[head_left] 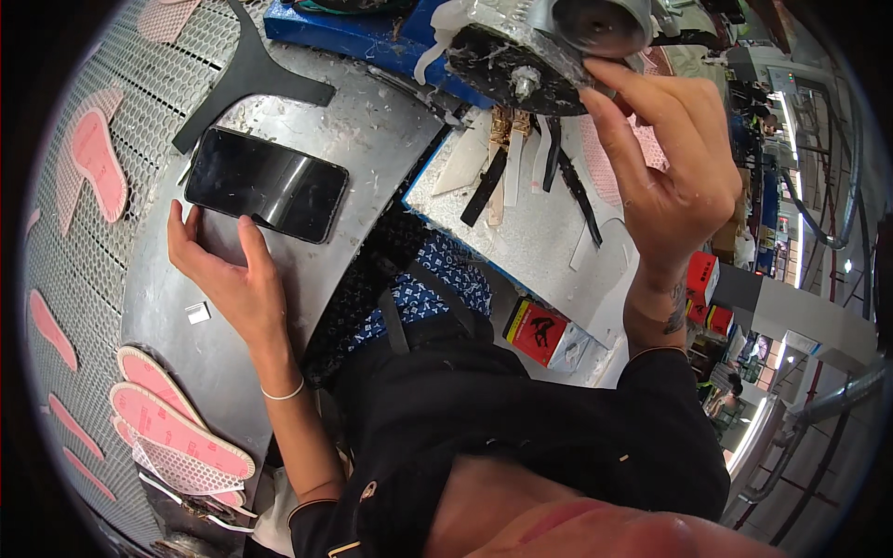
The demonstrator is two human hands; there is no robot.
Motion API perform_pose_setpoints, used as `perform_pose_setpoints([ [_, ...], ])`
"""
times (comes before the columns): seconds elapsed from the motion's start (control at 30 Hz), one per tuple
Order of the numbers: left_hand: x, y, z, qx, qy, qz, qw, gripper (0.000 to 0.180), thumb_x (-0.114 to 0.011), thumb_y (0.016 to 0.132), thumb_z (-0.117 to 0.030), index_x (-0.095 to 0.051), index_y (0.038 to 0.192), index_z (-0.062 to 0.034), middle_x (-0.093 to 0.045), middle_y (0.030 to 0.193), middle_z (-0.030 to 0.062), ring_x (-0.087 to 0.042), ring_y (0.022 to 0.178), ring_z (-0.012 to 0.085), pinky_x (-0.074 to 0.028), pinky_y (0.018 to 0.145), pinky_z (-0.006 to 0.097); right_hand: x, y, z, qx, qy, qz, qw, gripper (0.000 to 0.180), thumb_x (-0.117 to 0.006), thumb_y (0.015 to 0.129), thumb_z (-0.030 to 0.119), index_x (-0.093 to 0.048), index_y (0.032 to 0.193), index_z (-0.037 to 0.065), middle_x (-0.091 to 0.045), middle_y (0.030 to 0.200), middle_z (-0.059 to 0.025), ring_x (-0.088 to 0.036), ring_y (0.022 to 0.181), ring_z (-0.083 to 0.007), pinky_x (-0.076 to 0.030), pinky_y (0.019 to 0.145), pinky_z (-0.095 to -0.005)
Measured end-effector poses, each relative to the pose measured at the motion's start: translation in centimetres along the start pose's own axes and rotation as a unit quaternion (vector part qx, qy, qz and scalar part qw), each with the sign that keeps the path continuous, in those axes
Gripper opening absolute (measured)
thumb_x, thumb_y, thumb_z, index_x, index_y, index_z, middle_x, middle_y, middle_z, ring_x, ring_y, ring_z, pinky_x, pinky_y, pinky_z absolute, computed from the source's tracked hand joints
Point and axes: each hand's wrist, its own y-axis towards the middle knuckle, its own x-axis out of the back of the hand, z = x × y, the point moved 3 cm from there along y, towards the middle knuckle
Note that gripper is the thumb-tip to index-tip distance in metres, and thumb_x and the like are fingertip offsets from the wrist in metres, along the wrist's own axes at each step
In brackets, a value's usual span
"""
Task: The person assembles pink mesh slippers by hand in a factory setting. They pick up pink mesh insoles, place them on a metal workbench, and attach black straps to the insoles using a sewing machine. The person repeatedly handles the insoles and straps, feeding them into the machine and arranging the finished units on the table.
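Observation:
My left hand point(233, 284) is over the grey metal table, thumb and fingers apart and nothing in them. Its fingertips are at the near edge of a black smartphone point(267, 183), which lies flat with its screen dark. At the upper right, my right hand point(674, 153) is raised to a machine. Its fingers are bent closed at the rim of a round, dirty black and white wheel point(512, 70) with a bolt in its middle. The far side of that grip is hidden.
A dark forked flat piece point(251, 79) lies beyond the phone. Pink insoles point(177, 432) are stacked at the near left; others lie on perforated mesh point(153, 88). Tools and black strips point(498, 181) rest on the white side table point(558, 251). A red box point(535, 332) sits below.

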Motion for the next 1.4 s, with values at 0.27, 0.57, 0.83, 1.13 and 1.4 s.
perform_pose_setpoints([
  [0.27, 0.1, 0.1, -0.2, 0.011, -0.013, -0.004, 1.0, 0.062, -0.061, 0.088, -0.014, -0.032, 0.139, 0.0048, -0.037, 0.137, 0.0197, -0.045, 0.123, 0.0279, -0.03, 0.108, 0.038, -0.3, -0.6, 0.9, 0.051, -0.045, -0.059, 0.996, 0.022, -0.078, 0.067, -0.006, -0.072, 0.087, 0.001, -0.067, 0.079, -0.006, -0.058, 0.068, -0.0175, -0.046, 0.061, -0.0271],
  [0.57, -0.1, 0.0, 0.0, 0.007, -0.005, -0.001, 1.0, 0.062, -0.061, 0.088, -0.014, -0.031, 0.139, 0.0045, -0.037, 0.136, 0.0198, -0.045, 0.123, 0.0281, -0.03, 0.108, 0.038, -0.7, -0.1, 0.5, 0.015, -0.031, -0.029, 0.999, 0.014, -0.075, 0.073, -0.001, -0.067, 0.084, 0.001, -0.065, 0.079, -0.0056, -0.057, 0.072, -0.019, -0.046, 0.063, -0.0275],
  [0.83, -0.1, 0.0, -0.2, 0.003, -0.005, 0.008, 1.0, 0.064, -0.061, 0.086, -0.01, -0.029, 0.14, 0.0045, -0.036, 0.133, 0.0208, -0.044, 0.122, 0.0307, -0.031, 0.107, 0.04, -0.7, 0.6, 1.2, 0.001, -0.047, -0.021, 0.999, 0.013, -0.073, 0.074, 0.0, -0.066, 0.084, 0.002, -0.062, 0.079, -0.0057, -0.056, 0.071, -0.0204, -0.045, 0.063, -0.0295],
  [1.13, 0.0, 0.2, 0.0, 0.003, -0.009, 0.004, 1.0, 0.063, -0.061, 0.085, -0.008, -0.031, 0.139, 0.006, -0.037, 0.133, 0.0217, -0.045, 0.12, 0.0305, -0.032, 0.107, 0.039, 1.3, -3.3, 0.6, -0.095, 0.079, -0.057, 0.991, 0.012, -0.073, 0.074, -0.001, -0.066, 0.084, 0.002, -0.064, 0.08, -0.0043, -0.056, 0.07, -0.0186, -0.044, 0.062, -0.0267],
  [1.4, -0.3, -0.1, 1.4, 0.04, -0.03, 0.014, 0.999, 0.066, -0.066, 0.085, -0.016, -0.032, 0.138, 0.0069, -0.048, 0.127, 0.0238, -0.05, 0.115, 0.0297, -0.04, 0.1, 0.037, 7.3, -17.0, -9.8, -0.472, -0.006, -0.124, 0.873, 0.017, -0.058, 0.093, 0.011, -0.069, 0.095, -0.001, -0.063, 0.08, 0.0017, -0.051, 0.068, -0.0051, -0.04, 0.062, -0.0194],
])
